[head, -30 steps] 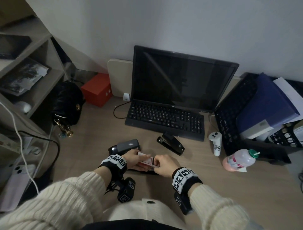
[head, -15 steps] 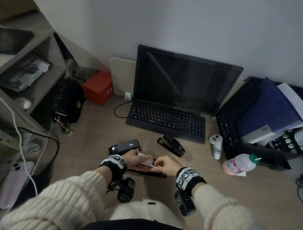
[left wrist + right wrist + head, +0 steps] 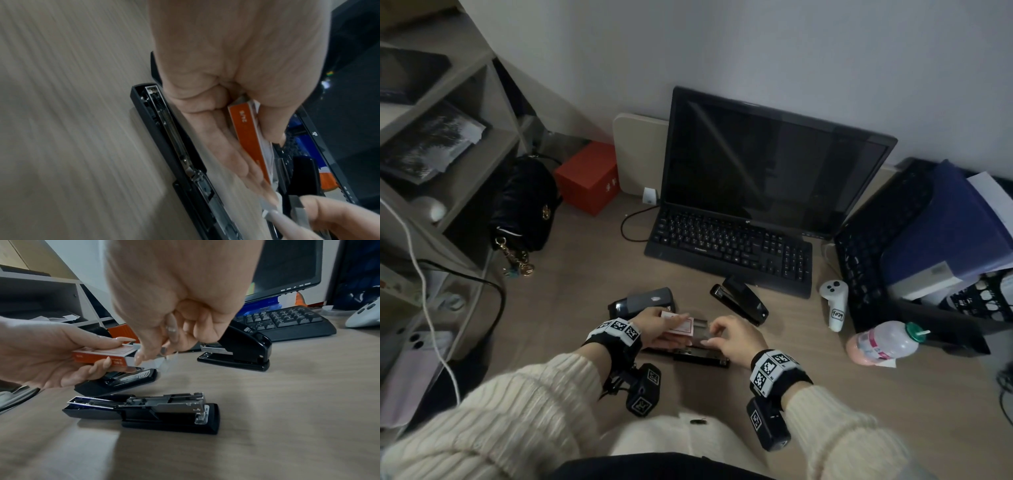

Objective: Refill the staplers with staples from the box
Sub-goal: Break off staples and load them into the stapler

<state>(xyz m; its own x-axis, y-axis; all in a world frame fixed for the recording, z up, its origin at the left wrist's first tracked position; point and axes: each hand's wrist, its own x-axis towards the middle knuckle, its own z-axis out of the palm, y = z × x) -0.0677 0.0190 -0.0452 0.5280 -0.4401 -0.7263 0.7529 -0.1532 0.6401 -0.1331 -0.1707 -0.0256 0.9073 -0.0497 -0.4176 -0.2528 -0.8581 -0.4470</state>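
Black closed stapler (image 3: 739, 299) beside keyboard (image 3: 729, 245)

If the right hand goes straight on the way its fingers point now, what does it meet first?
Most likely the staple box in the left hand: the right hand fingers already pinch staples at its open end, though depth is blurred.

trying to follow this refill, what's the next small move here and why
Probably finish drawing the staple strip clear of the staple box. The right hand pinches it at the box's open end while the left hand grips the box, and the opened stapler lies just below with its channel exposed.
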